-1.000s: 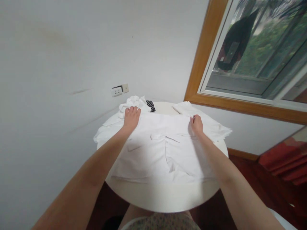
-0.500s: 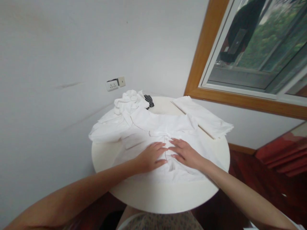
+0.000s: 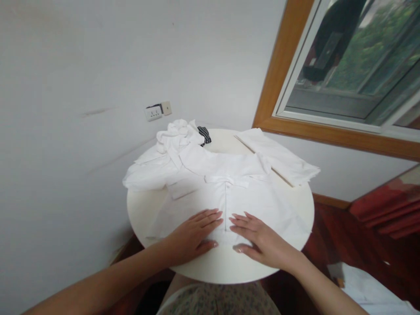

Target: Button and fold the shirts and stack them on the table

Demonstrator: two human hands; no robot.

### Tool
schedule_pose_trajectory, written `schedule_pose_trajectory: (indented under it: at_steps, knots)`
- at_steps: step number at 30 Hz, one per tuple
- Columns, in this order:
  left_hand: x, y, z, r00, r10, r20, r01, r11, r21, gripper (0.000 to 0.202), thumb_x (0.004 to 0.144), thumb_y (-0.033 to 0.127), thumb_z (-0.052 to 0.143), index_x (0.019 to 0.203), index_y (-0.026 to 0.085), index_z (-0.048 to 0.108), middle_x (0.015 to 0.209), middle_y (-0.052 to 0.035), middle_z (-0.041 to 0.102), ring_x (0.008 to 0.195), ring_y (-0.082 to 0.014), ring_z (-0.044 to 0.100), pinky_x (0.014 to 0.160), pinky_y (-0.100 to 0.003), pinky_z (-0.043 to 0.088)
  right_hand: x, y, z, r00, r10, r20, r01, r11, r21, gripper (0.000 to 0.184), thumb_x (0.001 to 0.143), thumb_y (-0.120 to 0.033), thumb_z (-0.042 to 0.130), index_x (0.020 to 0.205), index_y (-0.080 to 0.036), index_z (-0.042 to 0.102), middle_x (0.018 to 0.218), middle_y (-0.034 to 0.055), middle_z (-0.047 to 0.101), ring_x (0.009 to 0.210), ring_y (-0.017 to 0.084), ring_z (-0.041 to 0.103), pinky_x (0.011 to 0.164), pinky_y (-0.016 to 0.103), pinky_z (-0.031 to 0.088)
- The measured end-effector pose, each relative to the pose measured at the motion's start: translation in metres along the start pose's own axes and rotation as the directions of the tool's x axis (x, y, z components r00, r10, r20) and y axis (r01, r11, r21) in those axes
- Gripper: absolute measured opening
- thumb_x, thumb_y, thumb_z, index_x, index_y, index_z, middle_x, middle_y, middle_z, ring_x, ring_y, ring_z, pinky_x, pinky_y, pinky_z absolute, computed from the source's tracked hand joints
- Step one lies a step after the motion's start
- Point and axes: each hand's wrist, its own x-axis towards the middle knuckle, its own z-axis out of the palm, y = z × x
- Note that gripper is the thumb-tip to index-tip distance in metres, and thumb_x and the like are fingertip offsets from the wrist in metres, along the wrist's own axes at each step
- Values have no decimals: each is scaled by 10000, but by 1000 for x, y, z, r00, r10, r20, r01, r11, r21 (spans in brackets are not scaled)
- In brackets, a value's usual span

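Note:
A white shirt lies spread face up, with its buttoned front strip running down the middle and its collar toward the far side. My left hand rests flat on the shirt's lower part, left of the strip, fingers stretched out. Across the strip, my right hand presses flat with its fingers extended and the thumb spread toward the near edge. Neither hand grips the fabric. The cloth between and above my hands looks mostly smooth.
The shirt is on a round white table. At its back left sit a rumpled white cloth and a black striped fabric. A folded white cloth lies back right. A wall socket and a wood-framed window stand beyond.
Both hands have slid down toward the near edge and a little apart. Wrinkles near the lower strip have flattened out. A white item on the floor at lower right shows more.

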Motion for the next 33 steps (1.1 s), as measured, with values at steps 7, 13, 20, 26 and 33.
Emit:
schedule_pose_trajectory:
  at_steps: [7,13,20,26,33]
  knots:
    - [-10,-12,-6,999,47,12,-49,976,212,369,935,288,453,1285,216,545,1337,-66,565,1257,-208,493,1051,-362,408,-18,21,-5,995,-71,-65,59,982,-178,359,919,-238,511,1271,-211,573,1320,78,579,1277,195,482,1095,411,374]
    - [-4,-11,-8,999,-11,41,-7,914,407,421,882,63,429,1270,187,537,1252,-93,616,1153,-187,564,929,-310,471,-21,36,-2,991,-93,-92,63,956,-286,453,868,-73,450,1289,-197,564,1279,62,612,1215,168,541,1039,348,452]
    - [6,-40,-48,931,-365,25,326,858,396,335,817,78,485,1095,199,628,993,-79,687,936,-215,633,805,-338,502,-38,67,-39,967,242,-79,-255,933,-256,605,706,-24,469,1266,-213,595,1289,51,602,1167,196,583,998,344,471]
    - [-17,-61,-81,830,-547,-112,557,798,230,375,761,134,452,1065,221,652,1054,-49,699,978,-234,637,853,-349,468,-75,97,-84,875,464,-136,-484,837,-257,415,751,-149,497,1107,-222,696,1123,70,696,993,246,667,888,357,516]
    - [-19,-87,-118,770,-577,-274,599,801,-6,345,845,416,412,989,247,676,990,-14,713,847,-208,633,803,-292,467,-69,116,-131,853,462,-242,-484,874,-39,355,865,-465,480,956,-222,723,1002,57,729,896,231,671,802,319,516]
